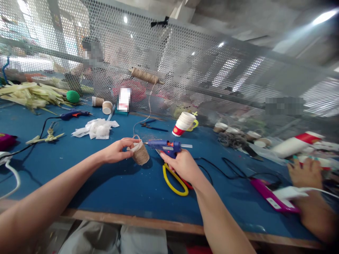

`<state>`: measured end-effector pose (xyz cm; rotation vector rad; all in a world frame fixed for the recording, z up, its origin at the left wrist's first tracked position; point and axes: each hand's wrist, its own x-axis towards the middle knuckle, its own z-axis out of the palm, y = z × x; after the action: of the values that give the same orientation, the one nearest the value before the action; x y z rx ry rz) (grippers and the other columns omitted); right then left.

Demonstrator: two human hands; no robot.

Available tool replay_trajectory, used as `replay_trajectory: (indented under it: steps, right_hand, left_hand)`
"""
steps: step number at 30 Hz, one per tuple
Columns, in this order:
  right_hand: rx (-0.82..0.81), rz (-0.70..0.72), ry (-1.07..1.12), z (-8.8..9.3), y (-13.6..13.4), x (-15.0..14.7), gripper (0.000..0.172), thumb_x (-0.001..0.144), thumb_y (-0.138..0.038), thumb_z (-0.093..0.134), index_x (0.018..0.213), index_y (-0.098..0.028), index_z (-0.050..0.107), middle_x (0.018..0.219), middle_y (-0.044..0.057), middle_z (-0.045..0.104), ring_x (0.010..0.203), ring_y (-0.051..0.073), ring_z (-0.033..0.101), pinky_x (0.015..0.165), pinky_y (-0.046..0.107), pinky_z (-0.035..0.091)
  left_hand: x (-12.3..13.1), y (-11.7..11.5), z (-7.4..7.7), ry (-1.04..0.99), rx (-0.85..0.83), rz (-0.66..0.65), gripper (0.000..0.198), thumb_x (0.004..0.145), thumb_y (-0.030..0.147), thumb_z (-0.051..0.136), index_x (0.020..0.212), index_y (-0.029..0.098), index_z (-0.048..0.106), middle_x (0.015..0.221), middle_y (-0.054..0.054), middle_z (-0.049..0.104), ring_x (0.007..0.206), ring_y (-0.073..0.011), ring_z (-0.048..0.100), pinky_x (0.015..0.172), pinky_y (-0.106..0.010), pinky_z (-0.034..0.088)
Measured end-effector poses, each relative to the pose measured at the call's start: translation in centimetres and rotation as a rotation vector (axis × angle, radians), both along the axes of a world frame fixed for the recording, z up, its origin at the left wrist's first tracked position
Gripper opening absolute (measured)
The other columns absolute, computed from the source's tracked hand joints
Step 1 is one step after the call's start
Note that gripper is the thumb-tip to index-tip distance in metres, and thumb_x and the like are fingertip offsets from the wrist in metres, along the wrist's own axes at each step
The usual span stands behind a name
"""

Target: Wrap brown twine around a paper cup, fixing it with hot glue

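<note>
My left hand (pixel 116 151) grips a small paper cup wrapped in twine (pixel 141 154) by its white rim, tilted above the table. From the cup, a strand of twine (pixel 149 106) runs up to a twine spool (pixel 145 75) mounted on the mesh panel. My right hand (pixel 182 164) is closed around a blue glue gun (pixel 165 144), its nozzle at the cup's rim; a clear glue stick (pixel 186 145) juts from the back. Scissors with yellow handles (pixel 174 185) show beneath my right hand, partly hidden by it.
Pliers (pixel 156 127), stacked paper cups (pixel 184 123) and crumpled white material (pixel 96 128) lie beyond my hands. Another glue gun (pixel 75 114) rests at left. To the right are a black cord, a purple power strip (pixel 274 195) and another person's hand (pixel 305 173). A perforated metal panel (pixel 185 70) borders the table's back.
</note>
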<state>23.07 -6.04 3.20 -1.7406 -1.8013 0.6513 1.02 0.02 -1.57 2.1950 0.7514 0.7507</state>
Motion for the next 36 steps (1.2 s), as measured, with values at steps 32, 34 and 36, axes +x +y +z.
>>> replay_trajectory:
  steps: [32,34,36]
  right_hand:
    - [-0.043,0.007,0.031,-0.2,0.1,0.4,0.031,0.07,-0.039,0.052,0.049,-0.018,0.043,0.034,-0.004,0.044,0.032,0.009,0.042,0.041,0.022,0.037]
    - [-0.04,-0.003,0.025,-0.3,0.2,0.4,0.03,0.07,-0.039,0.052,0.049,-0.019,0.043,0.033,-0.004,0.044,0.032,0.009,0.042,0.041,0.022,0.037]
    - [-0.039,0.002,0.026,-0.3,0.1,0.4,0.03,0.07,-0.039,0.053,0.049,-0.019,0.043,0.033,-0.004,0.044,0.032,0.009,0.042,0.042,0.022,0.038]
  left_hand:
    - [0.1,0.1,-0.2,0.006,0.015,0.001,0.007,0.073,0.02,0.047,0.069,0.015,0.047,0.126,-0.012,0.044,0.118,-0.0206,0.038,0.098,-0.032,0.028]
    - [0.0,0.0,-0.2,0.007,0.022,-0.004,0.008,0.073,0.021,0.047,0.068,0.015,0.047,0.125,-0.013,0.044,0.118,-0.0209,0.038,0.098,-0.032,0.028]
    - [0.0,0.0,-0.2,0.007,0.025,-0.002,0.009,0.074,0.023,0.046,0.069,0.015,0.047,0.125,-0.013,0.045,0.117,-0.0214,0.038,0.098,-0.033,0.028]
